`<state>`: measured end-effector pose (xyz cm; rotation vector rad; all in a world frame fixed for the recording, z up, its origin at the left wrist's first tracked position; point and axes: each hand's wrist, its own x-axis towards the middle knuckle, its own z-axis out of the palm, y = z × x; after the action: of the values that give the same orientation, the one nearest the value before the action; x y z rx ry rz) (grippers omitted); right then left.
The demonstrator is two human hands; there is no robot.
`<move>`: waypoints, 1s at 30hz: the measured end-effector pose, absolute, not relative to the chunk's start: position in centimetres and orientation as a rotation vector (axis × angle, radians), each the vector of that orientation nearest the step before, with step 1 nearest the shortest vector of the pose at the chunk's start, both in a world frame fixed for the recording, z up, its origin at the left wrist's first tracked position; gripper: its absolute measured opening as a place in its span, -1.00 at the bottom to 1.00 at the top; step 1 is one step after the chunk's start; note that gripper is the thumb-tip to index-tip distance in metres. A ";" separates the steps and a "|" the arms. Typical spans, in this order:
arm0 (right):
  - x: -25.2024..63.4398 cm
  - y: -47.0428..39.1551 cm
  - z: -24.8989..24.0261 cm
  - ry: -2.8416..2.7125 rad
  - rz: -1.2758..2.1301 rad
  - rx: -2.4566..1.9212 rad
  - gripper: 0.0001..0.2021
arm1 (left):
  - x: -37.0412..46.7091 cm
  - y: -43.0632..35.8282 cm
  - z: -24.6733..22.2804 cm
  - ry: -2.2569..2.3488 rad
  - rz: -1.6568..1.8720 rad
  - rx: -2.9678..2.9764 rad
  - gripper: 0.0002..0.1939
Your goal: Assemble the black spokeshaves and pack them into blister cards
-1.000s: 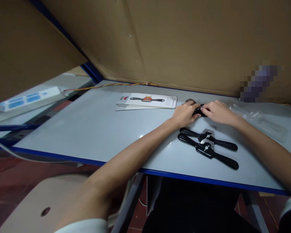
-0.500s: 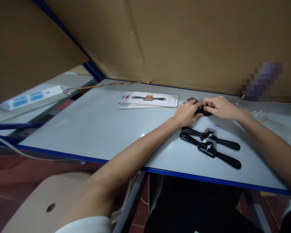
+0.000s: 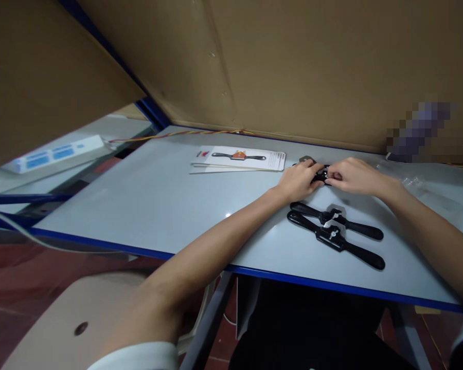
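My left hand (image 3: 299, 181) is closed on a black tool (image 3: 319, 176), most of which the fingers cover. At the tool's middle, the curled fingers of my right hand (image 3: 349, 176) pinch a small part too hidden to name. Nearer the table's front edge lie two black two-handled tools, side by side: the rear one (image 3: 364, 229) and the front one (image 3: 362, 254), each with a silvery piece at its centre. A printed card (image 3: 270, 160) showing a similar tool lies on other flat cards, left of my left hand.
Clear plastic packaging (image 3: 440, 199) lies right of my right forearm. A pixelated purple object (image 3: 420, 133) stands at the back right. Brown board closes the rear of the table (image 3: 139, 205). A white power strip (image 3: 57, 154) is at the far left.
My right hand has shifted slightly to the right and down, uncovering more of the black tool's middle. My left hand stays on the tool.
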<state>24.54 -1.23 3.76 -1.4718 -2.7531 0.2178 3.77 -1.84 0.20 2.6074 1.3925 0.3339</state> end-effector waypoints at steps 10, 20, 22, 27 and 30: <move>25.7 -0.1 3.0 -2.698 0.246 -1.263 -0.78 | 3.6 -1.8 0.2 1.399 0.317 2.611 -0.57; 26.4 -0.1 3.7 -2.770 0.299 -1.166 -0.64 | 3.6 -1.9 0.3 1.384 0.340 2.594 -0.57; 26.4 -0.1 3.6 -2.774 0.292 -1.128 -0.63 | 3.6 -1.9 0.3 1.385 0.334 2.595 -0.57; 26.1 -0.2 4.0 -2.790 0.255 -1.129 -0.69 | 3.6 -2.0 0.4 1.370 0.333 2.607 -0.51; 26.0 -0.5 4.3 -2.789 0.251 -1.156 -0.70 | 3.6 -2.0 0.3 1.379 0.328 2.611 -0.57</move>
<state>26.01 -0.46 4.26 -1.1556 -2.7892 0.2508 3.57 -1.98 0.32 2.6115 1.3786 0.3277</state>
